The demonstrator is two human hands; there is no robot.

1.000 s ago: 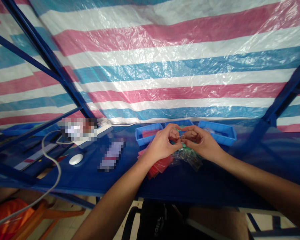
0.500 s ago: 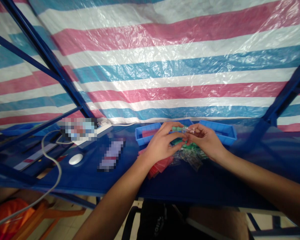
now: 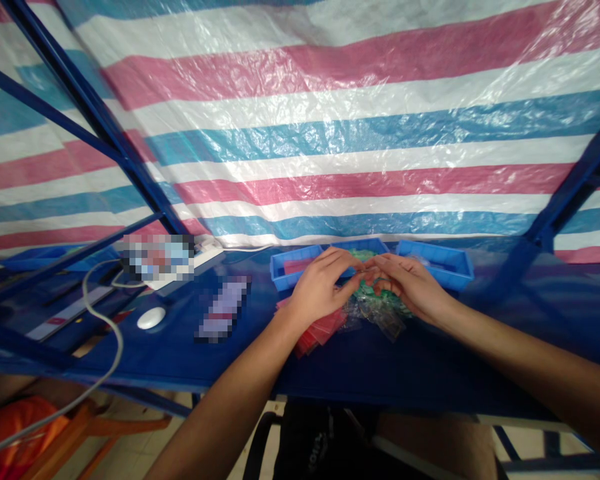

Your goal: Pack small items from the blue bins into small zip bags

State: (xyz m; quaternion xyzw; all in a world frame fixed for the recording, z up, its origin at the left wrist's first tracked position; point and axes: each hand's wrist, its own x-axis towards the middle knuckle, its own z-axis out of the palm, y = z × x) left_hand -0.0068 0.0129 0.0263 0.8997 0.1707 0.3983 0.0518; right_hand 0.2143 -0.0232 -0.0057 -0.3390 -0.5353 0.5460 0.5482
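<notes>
My left hand (image 3: 321, 283) and my right hand (image 3: 414, 283) meet fingertip to fingertip above a heap on the blue table. Both are closed in a pinch, and their fingers hide whatever lies between them. Below the fingers are small green pieces (image 3: 367, 291) and crumpled clear plastic bags (image 3: 383, 316), some with dark contents. Beneath my left wrist, a fanned pile of flat red packets (image 3: 325, 328) sticks out. Behind the hands stand a left blue bin (image 3: 281, 280) with something red inside, a middle bin (image 3: 375, 244), and a right bin (image 3: 453, 275) with some clear plastic.
On the left of the table (image 3: 260, 360) lie a blurred-out phone (image 3: 223, 310), a white mouse (image 3: 151, 318) and a white power strip (image 3: 207, 255). A grey cable (image 3: 119, 340) droops over the front edge. Blue metal posts (image 3: 125, 160) and a striped sheet (image 3: 330, 133) stand behind.
My fingers have drawn closer together, and the clear plastic and green bit seen between them earlier are now covered. The heap, packets and bins look unmoved.
</notes>
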